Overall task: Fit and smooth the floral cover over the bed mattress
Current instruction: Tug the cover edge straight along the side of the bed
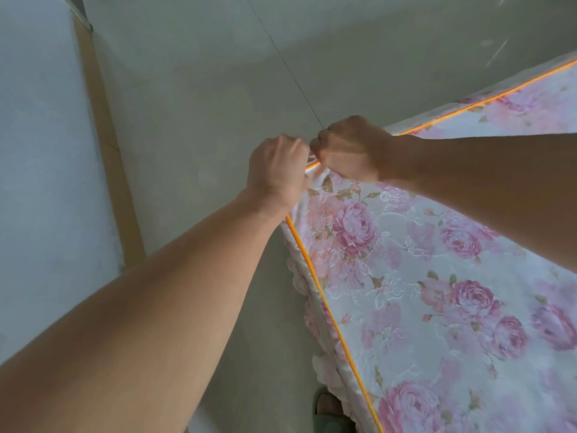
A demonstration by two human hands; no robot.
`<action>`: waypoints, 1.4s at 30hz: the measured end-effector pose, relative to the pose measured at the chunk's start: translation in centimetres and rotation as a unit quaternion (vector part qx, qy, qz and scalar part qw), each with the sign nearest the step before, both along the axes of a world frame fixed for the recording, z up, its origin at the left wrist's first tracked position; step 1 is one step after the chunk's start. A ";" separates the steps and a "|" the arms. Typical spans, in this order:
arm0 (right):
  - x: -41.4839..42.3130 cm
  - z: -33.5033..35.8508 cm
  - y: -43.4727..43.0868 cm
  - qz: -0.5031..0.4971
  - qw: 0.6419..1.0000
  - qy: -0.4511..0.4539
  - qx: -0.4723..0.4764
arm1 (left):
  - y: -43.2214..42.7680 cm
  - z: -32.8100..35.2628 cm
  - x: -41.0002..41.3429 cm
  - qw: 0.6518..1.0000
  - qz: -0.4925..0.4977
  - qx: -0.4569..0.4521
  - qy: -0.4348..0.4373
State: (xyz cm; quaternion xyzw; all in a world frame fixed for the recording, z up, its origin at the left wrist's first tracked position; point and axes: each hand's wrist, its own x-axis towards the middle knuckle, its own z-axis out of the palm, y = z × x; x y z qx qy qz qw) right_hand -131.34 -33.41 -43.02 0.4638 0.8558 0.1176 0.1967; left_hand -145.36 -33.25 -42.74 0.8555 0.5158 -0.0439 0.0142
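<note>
The floral cover (421,292), white with pink roses and orange piping along its edges, lies over the mattress and fills the right half of the head view. Its corner sits near the frame's middle. My left hand (278,168) grips the cover at that corner, fingers curled over the edge. Right beside it, touching, my right hand (346,148) is a closed fist pinching the same corner fabric from above. The corner itself is mostly hidden under both hands. The orange piping (315,282) runs down the near side edge.
A pale tiled floor (203,104) surrounds the bed corner. On the left stands a white wall (40,151) with a tan skirting strip (106,145). A foot in a green slipper (327,407) stands by the bed's side at the bottom.
</note>
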 end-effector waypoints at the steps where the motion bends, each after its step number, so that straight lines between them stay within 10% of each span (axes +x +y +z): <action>1: -0.1 -0.1 -0.2 -0.020 1.000 0.013 -0.007 | 0.1 0.0 -0.1 1.000 0.006 -0.009 -0.016; 7: 2.0 -0.4 -2.6 -0.226 0.954 0.195 0.043 | -0.4 -0.7 -0.4 0.999 0.008 0.001 -0.036; 11: 4.0 -1.9 -6.1 -0.343 0.859 0.378 0.043 | -2.0 -1.6 0.9 0.988 -0.095 0.113 -0.038; 16: 6.8 -2.7 -11.2 -0.395 0.768 0.496 0.092 | -5.6 -3.6 6.4 0.952 -0.244 -0.028 -0.183; 21: 10.9 -3.7 -16.3 -0.472 0.680 0.536 0.167 | -9.5 -4.9 13.8 0.911 -0.386 -0.073 -0.125; 30: 19.9 -4.8 -25.4 -0.569 0.661 0.419 0.253 | -7.4 -7.2 20.7 0.940 -0.335 0.000 -0.066; 39: 27.8 -6.8 -36.4 -0.853 0.404 0.236 0.231 | -0.3 -7.6 21.9 0.964 -0.252 -0.019 -0.077; 42: 25.9 -7.6 -31.2 -0.841 0.433 0.244 0.214 | -0.2 -7.7 22.0 0.961 -0.259 -0.026 -0.092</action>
